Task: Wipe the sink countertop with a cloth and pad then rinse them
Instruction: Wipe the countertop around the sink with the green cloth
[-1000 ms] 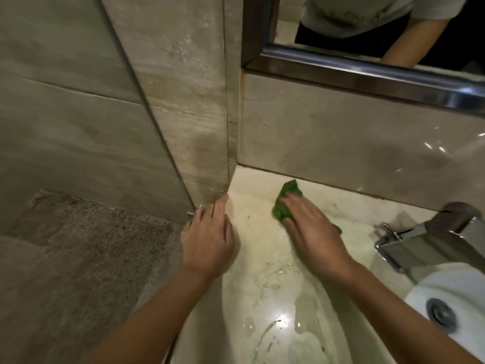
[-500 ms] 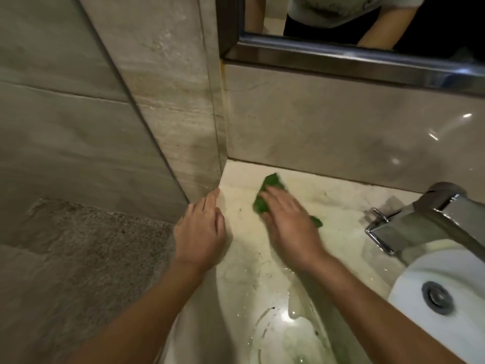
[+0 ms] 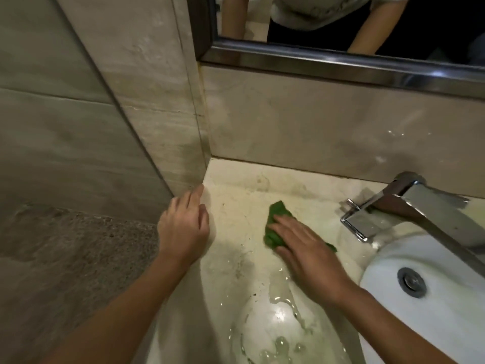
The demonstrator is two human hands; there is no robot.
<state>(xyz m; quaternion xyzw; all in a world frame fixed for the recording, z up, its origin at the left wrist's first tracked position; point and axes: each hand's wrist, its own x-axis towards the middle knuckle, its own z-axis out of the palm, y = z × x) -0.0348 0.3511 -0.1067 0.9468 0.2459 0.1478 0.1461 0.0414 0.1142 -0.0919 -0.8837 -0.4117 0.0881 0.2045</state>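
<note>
The right hand point(image 3: 307, 256) presses flat, fingers straight, on a green cloth point(image 3: 275, 222) whose long axis points toward the back wall on the wet countertop point(image 3: 236, 203), left of the faucet point(image 3: 393, 206), while the empty, relaxed left hand point(image 3: 183, 227) rests farther off at the counter's left edge.

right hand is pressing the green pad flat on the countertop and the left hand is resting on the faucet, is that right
Not quite. The left hand is not on the faucet; it rests at the left edge of the countertop, by the wall corner. The right hand does press the green pad flat on the countertop, as the head view shows.
</note>
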